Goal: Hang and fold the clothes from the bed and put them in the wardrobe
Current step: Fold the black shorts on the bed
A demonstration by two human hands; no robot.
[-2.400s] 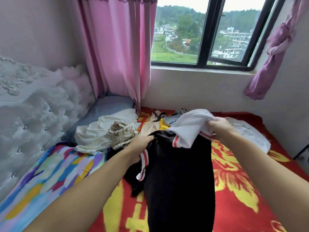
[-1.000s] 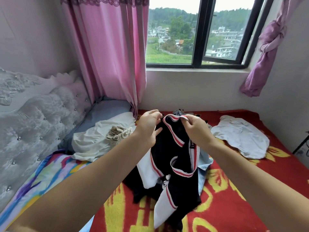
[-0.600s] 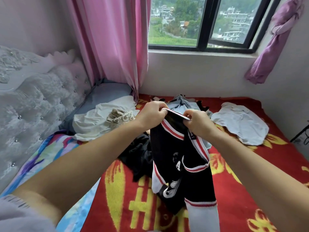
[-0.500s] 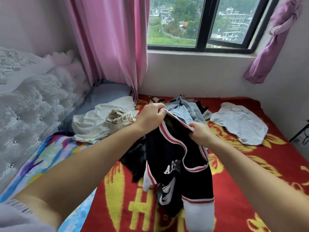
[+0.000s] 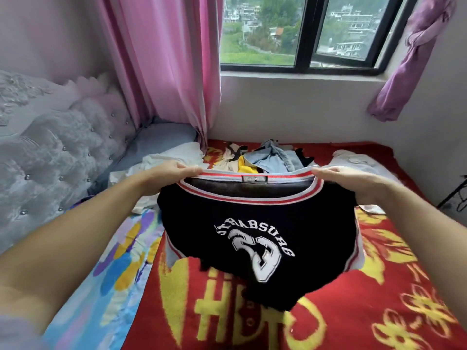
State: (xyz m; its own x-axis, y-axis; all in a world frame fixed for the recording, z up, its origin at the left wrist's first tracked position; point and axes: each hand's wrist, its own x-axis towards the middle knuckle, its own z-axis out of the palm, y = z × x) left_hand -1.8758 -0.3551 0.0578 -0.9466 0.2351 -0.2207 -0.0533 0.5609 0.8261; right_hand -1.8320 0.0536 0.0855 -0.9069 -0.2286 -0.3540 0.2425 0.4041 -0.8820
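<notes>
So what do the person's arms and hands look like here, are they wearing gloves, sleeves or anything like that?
Both forearms are bare all the way to the wrists. The left hand and the right hand wear no gloves, and no rings, watch or bracelets show. The only clothing in sight is a blurred scrap of pale lilac sleeve at the lower left corner, up by the left upper arm.

The black shirt (image 5: 255,223) is soft, matt cloth with a ribbed collar. The red blanket (image 5: 379,311) looks fuzzy. The headboard (image 5: 50,157) is padded, with shiny studs.
</notes>
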